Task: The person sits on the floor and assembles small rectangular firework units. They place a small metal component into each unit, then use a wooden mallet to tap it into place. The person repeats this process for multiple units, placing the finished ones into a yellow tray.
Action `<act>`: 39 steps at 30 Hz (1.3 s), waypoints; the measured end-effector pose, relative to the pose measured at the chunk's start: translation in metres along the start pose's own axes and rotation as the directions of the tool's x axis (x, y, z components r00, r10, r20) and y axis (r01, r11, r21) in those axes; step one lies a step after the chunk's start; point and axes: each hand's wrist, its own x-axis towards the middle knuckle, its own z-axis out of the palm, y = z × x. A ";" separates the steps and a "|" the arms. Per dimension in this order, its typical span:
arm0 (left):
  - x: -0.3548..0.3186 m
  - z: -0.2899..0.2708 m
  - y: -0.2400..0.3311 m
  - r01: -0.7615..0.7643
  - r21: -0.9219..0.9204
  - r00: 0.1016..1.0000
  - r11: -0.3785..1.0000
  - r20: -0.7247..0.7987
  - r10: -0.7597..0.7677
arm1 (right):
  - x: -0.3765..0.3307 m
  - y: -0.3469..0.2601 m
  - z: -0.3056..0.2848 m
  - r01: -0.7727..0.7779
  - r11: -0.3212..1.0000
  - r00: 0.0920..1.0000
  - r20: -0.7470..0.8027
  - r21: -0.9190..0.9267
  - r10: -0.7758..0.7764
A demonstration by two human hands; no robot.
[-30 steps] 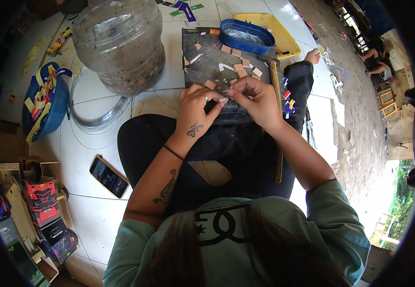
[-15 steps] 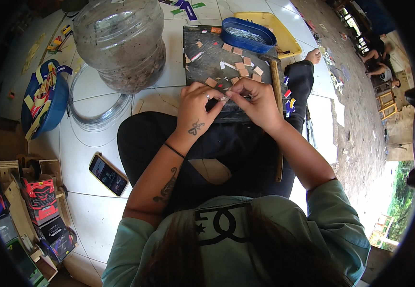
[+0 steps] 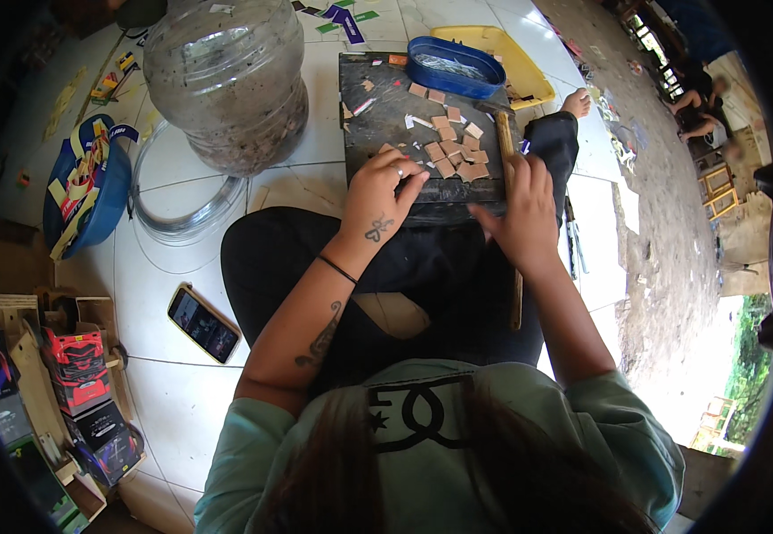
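My left hand (image 3: 379, 200) rests at the near left part of a dark board (image 3: 377, 116), fingers curled and thumb stretched toward the small tan squares (image 3: 447, 147). A tiny pale bit shows by its thumb tip; what the fingers hold, if anything, is hidden. My right hand (image 3: 530, 209) is over the handle of a wooden-handled hammer (image 3: 516, 294) along the board's right edge. Its fingers reach forward and its thumb is spread apart, not closed round the handle. Several tan squares lie loosely grouped between the hands.
A blue oval tub (image 3: 455, 80) with thin pale pieces stands at the board's far edge, beside a yellow tray (image 3: 529, 76). At left are a large clear plastic container (image 3: 226, 89), a wire coil (image 3: 173, 227), a blue basin (image 3: 106, 209) of strips and a phone (image 3: 202, 323).
My hands have moved apart from the small piece they held together. The right hand has gone right to the hammer handle, its thumb spread; the left stays near the board's front left.
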 end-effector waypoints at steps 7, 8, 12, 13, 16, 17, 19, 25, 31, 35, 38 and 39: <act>-0.001 0.000 -0.001 -0.007 -0.040 0.999 0.999 -0.033 0.005 | -0.055 0.046 -0.006 -0.366 0.855 0.924 0.248 0.366 0.290; -0.001 0.001 -0.001 -0.030 -0.034 0.999 0.999 -0.046 0.028 | -0.056 0.048 -0.012 -0.378 0.791 0.920 0.289 0.481 0.264; -0.003 0.002 -0.002 -0.044 -0.013 0.997 0.999 -0.058 0.044 | -0.067 0.037 -0.064 -0.527 0.527 0.846 0.471 0.666 0.250; -0.004 0.002 -0.002 -0.033 -0.010 0.998 0.999 -0.053 0.033 | -0.070 0.034 -0.081 -0.560 0.526 0.819 0.526 0.641 0.230; -0.004 0.004 -0.003 -0.076 -0.008 0.994 0.997 -0.077 0.076 | -0.075 0.022 -0.121 -0.495 0.687 0.814 0.560 0.532 0.153; -0.004 0.004 -0.003 -0.072 0.000 0.995 0.997 -0.075 0.072 | -0.077 0.016 -0.127 -0.329 0.811 0.880 0.469 0.484 0.076; -0.005 0.004 -0.004 -0.056 0.014 0.996 0.998 -0.066 0.057 | -0.079 0.009 -0.138 -0.188 0.906 0.905 0.426 0.379 0.009; -0.006 0.004 -0.004 -0.028 0.012 0.999 1.000 -0.035 0.029 | -0.081 0.001 -0.144 -0.151 0.945 0.869 0.494 0.291 -0.013; -0.007 0.004 -0.003 -0.040 0.018 0.999 0.999 -0.036 0.041 | -0.083 0.004 -0.137 -0.123 0.930 0.891 0.450 0.346 -0.049; -0.007 0.004 -0.003 -0.063 0.034 0.997 0.997 -0.042 0.065 | -0.086 0.006 -0.135 -0.084 0.915 0.930 0.360 0.394 -0.069; -0.007 0.004 -0.003 -0.037 0.027 0.999 0.999 -0.031 0.038 | -0.086 0.006 -0.134 -0.091 0.915 0.927 0.369 0.393 -0.066; -0.007 0.004 -0.003 -0.057 0.029 0.998 0.998 -0.033 0.058 | -0.086 0.006 -0.134 -0.113 0.917 0.913 0.404 0.383 -0.056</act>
